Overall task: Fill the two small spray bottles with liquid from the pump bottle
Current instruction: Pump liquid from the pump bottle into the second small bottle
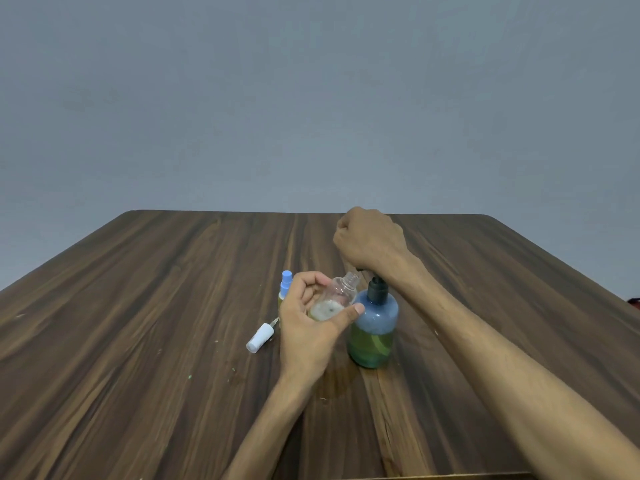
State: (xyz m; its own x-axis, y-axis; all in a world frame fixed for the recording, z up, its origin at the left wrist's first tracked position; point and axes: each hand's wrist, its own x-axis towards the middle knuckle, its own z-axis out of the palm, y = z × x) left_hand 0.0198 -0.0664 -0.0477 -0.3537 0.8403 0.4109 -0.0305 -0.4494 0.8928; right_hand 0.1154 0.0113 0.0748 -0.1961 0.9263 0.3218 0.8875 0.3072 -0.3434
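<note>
- Wood-grain table (138,306), dark brown and smooth, with rounded far corners.
- Pump bottle (372,327) stands near the middle: round, clear blue plastic, green liquid filling its lower half, dark pump on top.
- Right hand (370,240) is curled into a fist, pressing down on the pump head.
- Left hand (311,320) grips a small clear bottle (337,296) between fingers and thumb, uncapped, tilted with its threaded neck up to the spout, a little pale liquid at its bottom.
- Second spray bottle (286,285), blue-capped, stands just behind the left hand.
- White spray cap (259,337) lies on its side to the left.
</note>
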